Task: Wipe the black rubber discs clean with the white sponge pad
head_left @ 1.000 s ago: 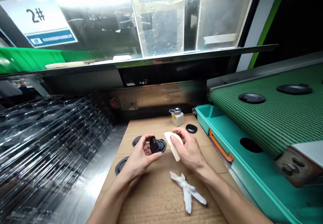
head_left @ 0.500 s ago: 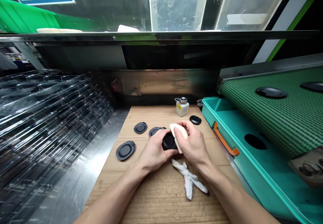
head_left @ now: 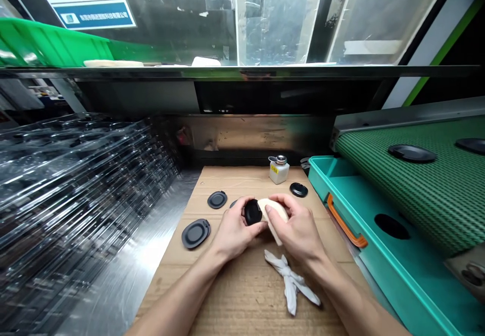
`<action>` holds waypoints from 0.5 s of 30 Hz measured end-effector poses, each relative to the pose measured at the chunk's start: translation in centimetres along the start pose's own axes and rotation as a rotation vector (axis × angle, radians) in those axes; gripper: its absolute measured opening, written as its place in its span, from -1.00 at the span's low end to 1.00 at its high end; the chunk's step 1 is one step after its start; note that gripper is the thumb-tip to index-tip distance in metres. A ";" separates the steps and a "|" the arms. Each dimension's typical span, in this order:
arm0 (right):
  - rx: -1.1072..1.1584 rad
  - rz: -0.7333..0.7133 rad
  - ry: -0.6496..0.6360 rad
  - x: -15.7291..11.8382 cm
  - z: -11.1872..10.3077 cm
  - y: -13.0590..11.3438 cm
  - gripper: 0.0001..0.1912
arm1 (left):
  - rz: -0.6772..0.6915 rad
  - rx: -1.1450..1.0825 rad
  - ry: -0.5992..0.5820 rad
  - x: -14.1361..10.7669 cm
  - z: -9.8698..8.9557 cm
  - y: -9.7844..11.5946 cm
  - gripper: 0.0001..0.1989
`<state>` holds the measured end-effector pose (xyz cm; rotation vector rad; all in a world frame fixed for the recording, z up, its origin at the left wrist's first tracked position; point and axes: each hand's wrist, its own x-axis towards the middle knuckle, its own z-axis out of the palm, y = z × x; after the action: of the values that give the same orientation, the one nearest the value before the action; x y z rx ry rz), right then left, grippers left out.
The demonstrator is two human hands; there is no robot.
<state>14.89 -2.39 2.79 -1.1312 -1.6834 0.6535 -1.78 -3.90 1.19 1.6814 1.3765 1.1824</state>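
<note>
My left hand grips a round black part by its edge, tilted up above the cardboard. A folded cream-white pad is pinched in my right hand, its edge right beside the black part. To the left, two black discs lie on the cardboard, an upper one and a lower one. Another disc is mostly hidden behind my left hand. A glossy black disc lies beyond my right hand, near a white bottle. Crumpled white cloth rests below my hands.
Cardboard covers the work surface. Clear plastic trays are stacked at the left. At the right are a teal bin with an orange handle and a green conveyor belt carrying black discs. A metal shelf edge crosses above.
The view has shifted, so the surroundings appear lower and slightly to the right. The black part is turned more edge-on, and the pad now sits a little further to its right.
</note>
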 end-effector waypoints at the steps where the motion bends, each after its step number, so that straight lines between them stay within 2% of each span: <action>1: -0.027 -0.014 -0.015 0.0 0.0 0.0 -0.77 | 0.001 0.004 -0.004 0.0 0.0 0.1 -0.43; 5: -0.107 -0.054 0.050 -0.1 0.4 -0.1 -0.78 | 0.054 0.070 0.003 -0.3 0.6 0.6 -0.43; 9: -0.116 -0.063 -0.021 0.3 -0.1 0.4 -0.78 | 0.062 0.153 0.072 0.2 0.1 0.4 -0.45; 12: -0.206 -0.017 0.011 1.3 -1.3 1.5 -0.77 | 0.043 0.299 0.174 1.3 -2.6 -0.4 -0.47; 15: -0.318 0.061 0.071 2.4 -2.4 3.1 -0.76 | -0.021 0.559 0.287 2.4 -6.1 -1.8 -0.51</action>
<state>18.02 0.96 2.15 -1.4162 -1.7371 0.3851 -7.97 -1.48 2.46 1.9053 2.0419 1.1229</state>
